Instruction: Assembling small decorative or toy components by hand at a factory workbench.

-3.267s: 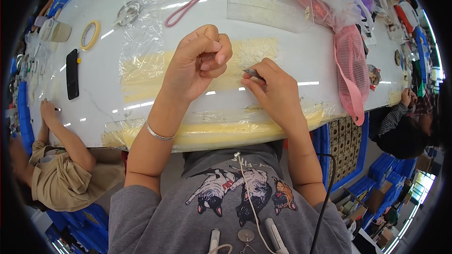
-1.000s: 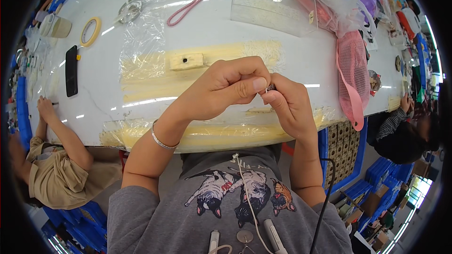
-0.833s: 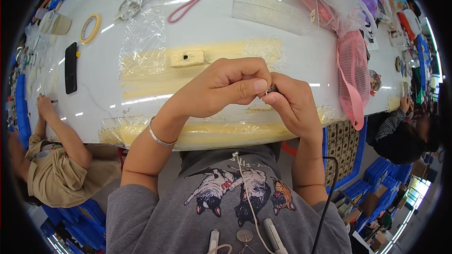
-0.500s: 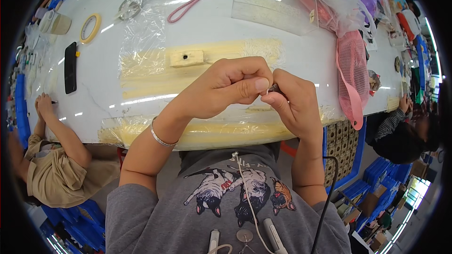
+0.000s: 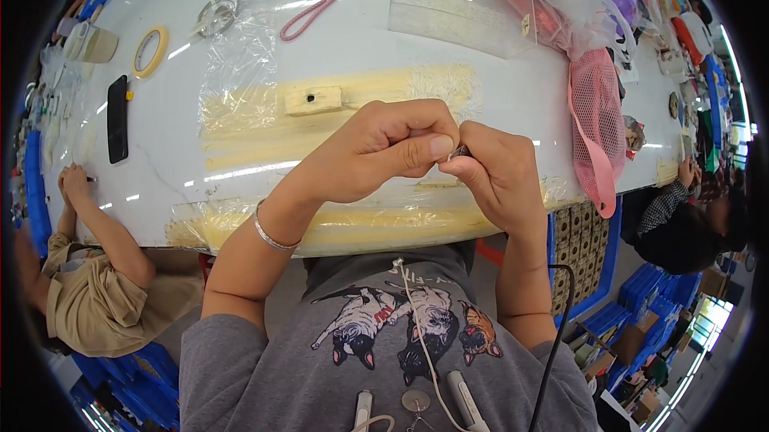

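Observation:
Both hands meet over the near part of the white table, their fingertips touching. My right hand [image 5: 498, 172] pinches a small dark piece [image 5: 460, 152] between thumb and forefinger; it is too small and covered to name. My left hand [image 5: 400, 144] is closed in a pinch against that same spot, and what its fingers hold, if anything, is hidden. Just beyond the left hand lies a pale wooden block [image 5: 313, 100] with a dark hole in it, on yellow tape strips [image 5: 240, 132] stuck to the table.
A phone [image 5: 118, 120], a tape roll [image 5: 150, 52] and a pink braided strap [image 5: 316, 12] lie farther off. Clear trays [image 5: 460, 32] stand at the back, with a pink mesh bag [image 5: 597, 120] right. Other people sit on both sides; a co-worker's hands [image 5: 76, 184] rest at left.
The hands keep almost the same pose. The dark piece between the fingertips shows slightly less and has shifted a little left. The whole view has moved slightly.

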The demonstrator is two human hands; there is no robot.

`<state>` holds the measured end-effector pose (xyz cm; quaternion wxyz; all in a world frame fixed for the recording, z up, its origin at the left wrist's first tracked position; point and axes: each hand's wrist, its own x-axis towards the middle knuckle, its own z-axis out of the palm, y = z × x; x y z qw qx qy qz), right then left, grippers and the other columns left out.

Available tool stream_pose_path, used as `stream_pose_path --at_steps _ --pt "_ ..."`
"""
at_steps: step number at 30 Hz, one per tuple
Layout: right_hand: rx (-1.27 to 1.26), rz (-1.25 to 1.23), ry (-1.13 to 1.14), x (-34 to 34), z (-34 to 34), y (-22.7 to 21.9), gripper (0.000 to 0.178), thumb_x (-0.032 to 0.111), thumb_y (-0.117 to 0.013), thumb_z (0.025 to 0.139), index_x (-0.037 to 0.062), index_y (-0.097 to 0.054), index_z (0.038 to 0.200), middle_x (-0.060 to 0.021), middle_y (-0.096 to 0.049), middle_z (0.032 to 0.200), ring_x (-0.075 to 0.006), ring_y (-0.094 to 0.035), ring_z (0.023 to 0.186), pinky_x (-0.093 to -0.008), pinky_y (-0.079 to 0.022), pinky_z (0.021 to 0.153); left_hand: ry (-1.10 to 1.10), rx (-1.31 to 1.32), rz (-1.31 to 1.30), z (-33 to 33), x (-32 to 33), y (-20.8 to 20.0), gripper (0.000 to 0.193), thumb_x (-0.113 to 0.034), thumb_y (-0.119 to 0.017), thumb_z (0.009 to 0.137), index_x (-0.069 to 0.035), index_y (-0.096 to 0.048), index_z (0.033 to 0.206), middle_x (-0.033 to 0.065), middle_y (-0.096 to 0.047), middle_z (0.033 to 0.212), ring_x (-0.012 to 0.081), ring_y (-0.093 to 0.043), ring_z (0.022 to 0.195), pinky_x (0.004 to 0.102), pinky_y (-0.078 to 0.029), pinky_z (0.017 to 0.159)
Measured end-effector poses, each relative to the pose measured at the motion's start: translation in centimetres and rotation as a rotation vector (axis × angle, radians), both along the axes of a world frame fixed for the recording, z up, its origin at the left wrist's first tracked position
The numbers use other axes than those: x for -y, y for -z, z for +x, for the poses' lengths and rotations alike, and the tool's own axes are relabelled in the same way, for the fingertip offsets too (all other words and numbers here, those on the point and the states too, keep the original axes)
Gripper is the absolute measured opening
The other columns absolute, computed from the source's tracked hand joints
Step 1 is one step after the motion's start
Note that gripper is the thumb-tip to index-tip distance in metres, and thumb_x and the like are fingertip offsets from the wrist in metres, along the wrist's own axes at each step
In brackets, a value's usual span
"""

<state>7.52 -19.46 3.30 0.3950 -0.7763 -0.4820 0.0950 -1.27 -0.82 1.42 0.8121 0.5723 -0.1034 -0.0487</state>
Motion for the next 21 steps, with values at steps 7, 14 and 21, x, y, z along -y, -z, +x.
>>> stream_pose_path --at_steps 7,14,21 --pt "0.012 -0.019 -0.009 0.15 0.09 0.28 0.035 0.036 -0.070 0.086 0.0066 -0.054 0.076 -0.0090 -0.051 0.065 -0.0296 -0.053 0.057 -0.0370 -0.040 0.052 0.002 -0.016 0.001 0.03 0.01 -0.22 0.019 -0.018 -0.053 0.102 -0.001 -0.056 0.094 -0.0051 -0.042 0.069 0.0019 -0.029 0.055 0.0207 -0.022 0.050" --pt "0.012 -0.022 -0.005 0.28 0.03 0.62 0.034 0.035 -0.069 0.087 0.0068 -0.054 0.076 -0.0088 -0.052 0.066 -0.0294 -0.053 0.058 -0.0369 -0.041 0.053 0.013 -0.023 -0.026 0.09 0.11 0.17 0.019 -0.019 -0.053 0.102 -0.002 -0.056 0.094 -0.0059 -0.040 0.067 0.0018 -0.028 0.055 0.0211 -0.021 0.050" --pt "-0.094 0.036 0.017 0.42 0.00 0.71 0.035 0.038 -0.071 0.086 0.0059 -0.058 0.078 -0.0076 -0.054 0.065 -0.0259 -0.055 0.056 -0.0331 -0.042 0.052 0.015 -0.011 -0.068 0.11 0.43 0.15 0.019 -0.019 -0.053 0.102 -0.001 -0.057 0.095 -0.0061 -0.040 0.065 0.0021 -0.028 0.054 0.0214 -0.020 0.049"
